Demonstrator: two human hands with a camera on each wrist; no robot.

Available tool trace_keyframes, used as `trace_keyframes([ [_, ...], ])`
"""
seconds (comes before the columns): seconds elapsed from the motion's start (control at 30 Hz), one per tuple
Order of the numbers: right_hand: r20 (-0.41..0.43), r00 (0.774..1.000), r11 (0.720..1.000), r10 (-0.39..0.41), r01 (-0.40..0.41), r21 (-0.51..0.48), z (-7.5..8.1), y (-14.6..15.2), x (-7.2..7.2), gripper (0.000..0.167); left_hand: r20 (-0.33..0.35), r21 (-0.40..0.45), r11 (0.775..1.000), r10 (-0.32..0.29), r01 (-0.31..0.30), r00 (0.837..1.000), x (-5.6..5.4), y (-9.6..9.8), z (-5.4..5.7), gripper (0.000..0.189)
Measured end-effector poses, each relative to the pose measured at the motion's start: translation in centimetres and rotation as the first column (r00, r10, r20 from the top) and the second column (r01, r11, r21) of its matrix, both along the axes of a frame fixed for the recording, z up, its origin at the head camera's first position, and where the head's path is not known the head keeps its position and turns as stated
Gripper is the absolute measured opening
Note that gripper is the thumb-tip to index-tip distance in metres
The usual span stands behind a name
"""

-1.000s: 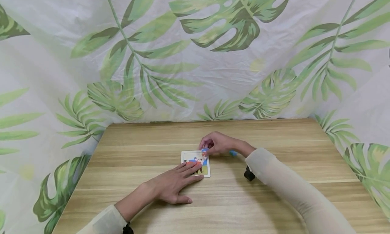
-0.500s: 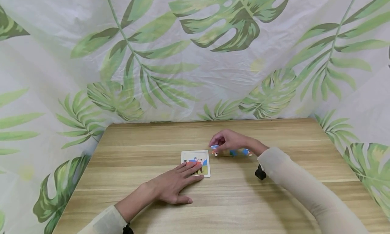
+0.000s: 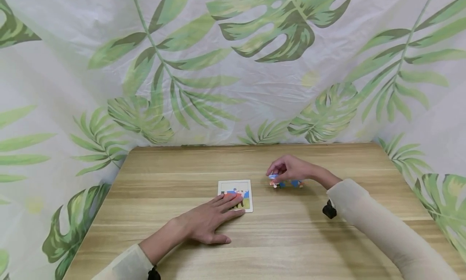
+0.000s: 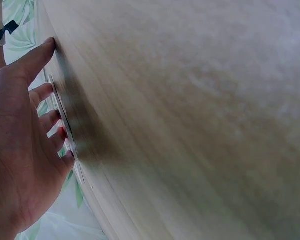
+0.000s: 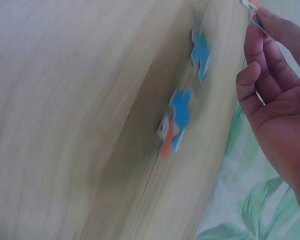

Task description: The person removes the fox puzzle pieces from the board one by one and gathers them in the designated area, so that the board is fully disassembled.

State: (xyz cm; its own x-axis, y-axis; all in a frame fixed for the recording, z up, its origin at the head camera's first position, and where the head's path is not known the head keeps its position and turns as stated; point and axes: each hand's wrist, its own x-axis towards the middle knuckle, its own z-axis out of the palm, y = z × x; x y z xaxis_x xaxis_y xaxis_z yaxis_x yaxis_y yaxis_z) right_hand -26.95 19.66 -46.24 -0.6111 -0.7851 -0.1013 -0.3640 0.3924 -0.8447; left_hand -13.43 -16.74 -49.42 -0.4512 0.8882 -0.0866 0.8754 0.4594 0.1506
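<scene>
Right hand (image 3: pixel 291 168) pinches small piece (image 3: pixel 272 177) in fingers, right of board (image 3: pixel 248 185). Left hand (image 3: pixel 210 221), fingers extended, rests on board. Two loose pieces (image 5: pixel 181 112) farther right of board, nearer right hand, long axes roughly boardward.

No word, label, brand, number or sign can be read on the picture board (image 3: pixel 247 187) under the left grip (image 3: pixel 209 221), on the small piece (image 5: pixel 256 17) in the right grip (image 3: pixel 291 168), or on the blue piece (image 5: pixel 201 54) and the blue-and-orange piece (image 5: pixel 180 117) near that same right grip; any finer print there is too small or blurred to tell.
</scene>
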Motion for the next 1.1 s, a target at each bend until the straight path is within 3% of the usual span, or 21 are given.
trace_keyframes([
  [0.23, -0.003, 1.0, 1.0, 0.002, -0.002, -0.003, 0.3, 2.8, 0.2, 0.023, -0.021, -0.004, 1.0, -0.011, 0.011, 1.0, 0.0, 0.0, 0.3, 0.081],
  [0.5, 0.009, 1.0, 0.999, -0.028, 0.028, 0.023, 0.8, 5.4, 0.7, 0.023, 0.013, -0.011, 1.0, 0.003, -0.002, 1.0, 0.1, 0.0, 0.5, 0.081],
  [1.1, -0.053, 0.993, 0.992, -0.109, 0.112, 0.059, -0.1, 10.6, 1.7, 0.019, 0.015, 0.006, 1.0, -0.003, 0.003, 1.0, -0.1, 0.0, 0.4, 0.081],
])
